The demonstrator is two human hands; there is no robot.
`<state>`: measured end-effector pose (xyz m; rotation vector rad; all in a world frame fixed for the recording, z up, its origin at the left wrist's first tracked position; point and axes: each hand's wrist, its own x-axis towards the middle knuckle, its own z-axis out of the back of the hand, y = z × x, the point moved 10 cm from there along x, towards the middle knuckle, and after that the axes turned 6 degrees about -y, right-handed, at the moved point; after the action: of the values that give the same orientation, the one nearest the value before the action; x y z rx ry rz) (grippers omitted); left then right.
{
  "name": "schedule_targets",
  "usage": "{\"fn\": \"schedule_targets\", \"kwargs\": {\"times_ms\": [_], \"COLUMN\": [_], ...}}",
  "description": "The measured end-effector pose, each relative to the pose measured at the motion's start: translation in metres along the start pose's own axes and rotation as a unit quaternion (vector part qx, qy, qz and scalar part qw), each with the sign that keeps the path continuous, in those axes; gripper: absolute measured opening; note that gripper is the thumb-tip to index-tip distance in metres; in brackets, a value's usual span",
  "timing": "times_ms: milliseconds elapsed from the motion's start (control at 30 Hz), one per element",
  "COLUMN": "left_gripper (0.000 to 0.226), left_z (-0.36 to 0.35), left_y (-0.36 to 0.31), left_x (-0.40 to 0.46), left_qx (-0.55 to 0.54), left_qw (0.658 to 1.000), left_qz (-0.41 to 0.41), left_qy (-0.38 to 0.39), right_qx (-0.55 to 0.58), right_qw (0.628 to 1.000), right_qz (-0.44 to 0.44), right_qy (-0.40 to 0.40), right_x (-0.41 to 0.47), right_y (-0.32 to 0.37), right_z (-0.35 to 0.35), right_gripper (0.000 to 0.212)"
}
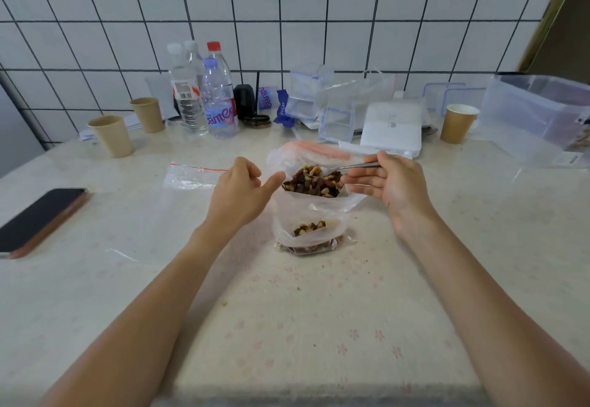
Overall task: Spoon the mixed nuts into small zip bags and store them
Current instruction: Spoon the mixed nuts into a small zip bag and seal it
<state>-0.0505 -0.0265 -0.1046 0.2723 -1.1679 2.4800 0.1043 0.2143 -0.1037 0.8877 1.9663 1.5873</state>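
Two bare forearms reach out over the pale surface (287,327), which is dotted with crumbs. Nearest lies a small zip bag (311,234) holding some nuts, resting on another filled bag beneath it. Just beyond, touching it, sits the big bag (314,183) of mixed nuts, its mouth wide open. The left hand (242,188) hovers just left of that mouth, fingers loosely curled and thumb out toward the bag's rim, holding nothing; whether the thumb touches the plastic I cannot tell. The right hand (388,184) pinches the handle of a metal spoon (343,168) between thumb and fingers, palm turned up, the bowl of the spoon over the nuts in the big bag. An empty zip bag (191,175) with a red strip lies flat to the left of the left hand, and a dark phone (41,218) lies near the left edge. Farther back stand two paper cups (111,135) on the left, a cluster of water bottles (217,100), clear containers (319,100), a white box (391,127), another cup (456,122) and a large clear tub (539,116) at the right, all before a white tiled wall (287,7).
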Motion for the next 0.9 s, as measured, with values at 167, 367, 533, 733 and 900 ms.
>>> {"fn": "schedule_targets", "kwargs": {"times_ms": [167, 367, 533, 733, 900], "left_gripper": [0.05, 0.029, 0.017, 0.009, 0.008], "left_z": [-0.011, -0.024, -0.026, -0.023, -0.021], "left_y": [-0.01, -0.02, -0.028, -0.043, -0.046], "left_x": [-0.015, -0.036, -0.036, -0.036, -0.034], "left_qx": [-0.026, -0.046, -0.111, -0.142, -0.175], "left_qw": [0.986, 0.964, 0.964, 0.961, 0.954], "left_qz": [0.016, -0.012, -0.023, -0.093, -0.115], "left_qy": [0.162, 0.263, 0.24, 0.219, 0.213], "right_qx": [0.01, -0.055, -0.158, -0.276, -0.299], "right_qw": [0.999, 0.991, 0.961, 0.884, 0.855], "right_qz": [0.007, 0.007, 0.052, 0.246, 0.33], "right_qy": [0.03, 0.122, 0.219, 0.285, 0.264], "right_x": [-0.003, -0.011, -0.03, -0.071, -0.08], "right_y": [0.012, 0.017, 0.017, 0.041, 0.056], "right_z": [-0.003, -0.015, -0.037, -0.062, -0.063], "right_gripper": [0.033, 0.031, 0.032, 0.026, 0.026]}}
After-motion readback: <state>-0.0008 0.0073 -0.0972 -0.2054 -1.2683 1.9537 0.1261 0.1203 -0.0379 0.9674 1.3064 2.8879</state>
